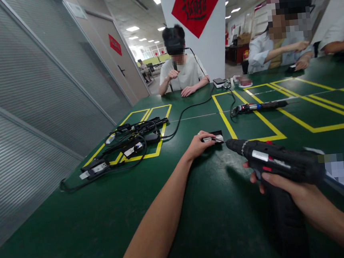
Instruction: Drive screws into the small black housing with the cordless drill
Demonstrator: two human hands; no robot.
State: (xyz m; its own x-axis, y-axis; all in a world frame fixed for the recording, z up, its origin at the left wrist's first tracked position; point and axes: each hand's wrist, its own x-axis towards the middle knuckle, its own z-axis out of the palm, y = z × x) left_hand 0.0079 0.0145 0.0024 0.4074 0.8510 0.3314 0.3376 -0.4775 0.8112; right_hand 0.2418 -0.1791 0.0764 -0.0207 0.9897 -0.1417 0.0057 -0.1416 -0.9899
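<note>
In my right hand (273, 180) is a black cordless drill (280, 159), gripped by its handle and tilted so that its chuck points left. A small black box-shaped part with a pale inside (217, 138) lies on the green table. My left hand (201, 143) holds that part down from its left side, fingers closed on it. The drill's tip is close to the part's right end; whether the bit touches it I cannot tell.
Black cabled devices (131, 142) lie in a heap on the left of the green table (108, 223). A dark rod-shaped tool (260, 106) rests farther back on the right. Yellow tape (225, 120) marks rectangles. One person (185, 69) sits opposite, another person (261, 53) at the right.
</note>
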